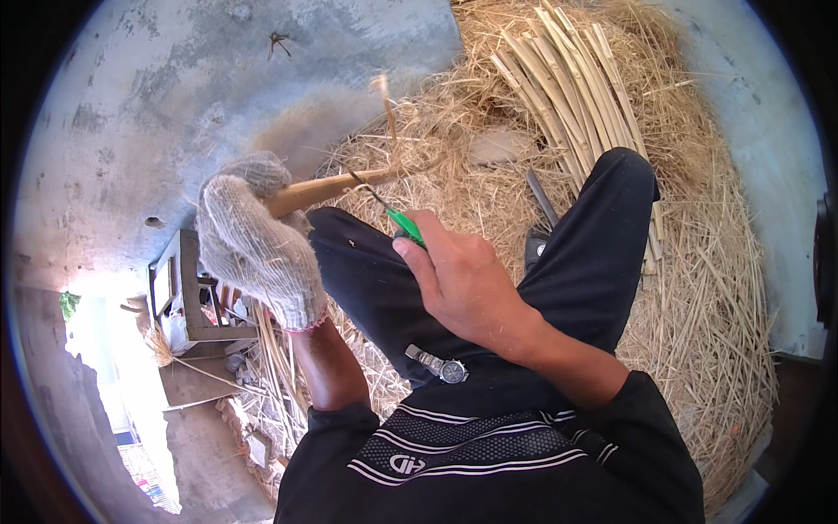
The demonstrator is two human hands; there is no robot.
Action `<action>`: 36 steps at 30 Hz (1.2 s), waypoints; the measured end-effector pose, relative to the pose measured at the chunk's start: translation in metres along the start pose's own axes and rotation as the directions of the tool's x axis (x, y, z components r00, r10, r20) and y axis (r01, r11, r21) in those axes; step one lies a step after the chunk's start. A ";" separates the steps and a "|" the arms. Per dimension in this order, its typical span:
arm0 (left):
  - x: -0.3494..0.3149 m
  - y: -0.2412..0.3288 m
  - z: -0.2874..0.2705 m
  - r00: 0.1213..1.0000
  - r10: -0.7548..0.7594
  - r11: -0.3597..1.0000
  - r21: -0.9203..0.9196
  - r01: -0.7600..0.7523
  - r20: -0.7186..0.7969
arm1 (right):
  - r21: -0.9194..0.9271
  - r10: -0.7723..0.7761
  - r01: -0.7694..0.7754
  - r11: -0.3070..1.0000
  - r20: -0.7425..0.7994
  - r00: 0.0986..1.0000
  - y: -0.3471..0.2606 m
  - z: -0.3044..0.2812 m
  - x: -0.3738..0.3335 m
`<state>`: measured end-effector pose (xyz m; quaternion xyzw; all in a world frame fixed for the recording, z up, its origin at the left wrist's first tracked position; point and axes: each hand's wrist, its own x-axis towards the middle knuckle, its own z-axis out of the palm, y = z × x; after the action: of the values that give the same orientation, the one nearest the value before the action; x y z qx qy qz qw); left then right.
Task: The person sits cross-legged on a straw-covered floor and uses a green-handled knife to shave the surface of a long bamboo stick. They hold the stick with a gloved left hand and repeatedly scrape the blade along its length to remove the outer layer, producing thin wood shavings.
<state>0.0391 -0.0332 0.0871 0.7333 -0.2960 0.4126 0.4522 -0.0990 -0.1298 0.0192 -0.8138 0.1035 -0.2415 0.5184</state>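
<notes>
With both knees raised and spread, the seated person (524,493), in a black top and dark trousers, sends two forearms inward: the left forearm (332,362) rises steeply at the left, while the right forearm (572,362) slants up and leftward across the lap. Pale straw-like shavings (703,349), dry and tangled, cover the ground around the legs. A mottled blue-grey wall (166,96) fills the upper left, its face rough and stained. Beyond the right knee lies a bundle of long strips (580,96), pale, narrow and straight-edged; the knee stands in front of part of it. Left of the left forearm is a box-like wooden frame (209,333), with small clutter in and beside it.

Wrapped in a grey knitted glove, the left hand (255,231) is folded around the near end of a wooden strip (323,189), flat and tan, which juts rightward above the left knee. The bare right hand (463,275) is curled about the green handle of a knife (403,224), thumb laid along it, knuckles up. Its thin dark blade crosses the strip's outer part; whether it bites in cannot be told. A metal-link wristwatch (451,372) lies on the lap. Above the strip shows a thin, curled sliver (387,103).
</notes>
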 end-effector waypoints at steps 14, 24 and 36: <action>0.017 -0.022 0.012 0.996 0.084 0.978 -0.195 -0.080 0.010 | -0.021 -0.152 0.151 0.988 -0.165 0.974 0.016 0.015 0.012; 0.008 -0.010 -0.002 0.972 -0.225 0.890 -0.392 0.234 0.072 | 0.160 0.044 -0.097 0.982 0.305 0.951 0.003 -0.062 -0.010; -0.021 -0.026 -0.029 0.864 -0.075 0.901 -0.337 0.272 0.499 | 0.262 0.090 -0.127 0.957 0.150 0.985 -0.021 -0.070 -0.022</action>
<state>0.0404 0.0056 0.0652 0.7288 -0.4058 0.1088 0.5406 -0.1549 -0.1663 0.0559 -0.7431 0.0782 -0.1681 0.6429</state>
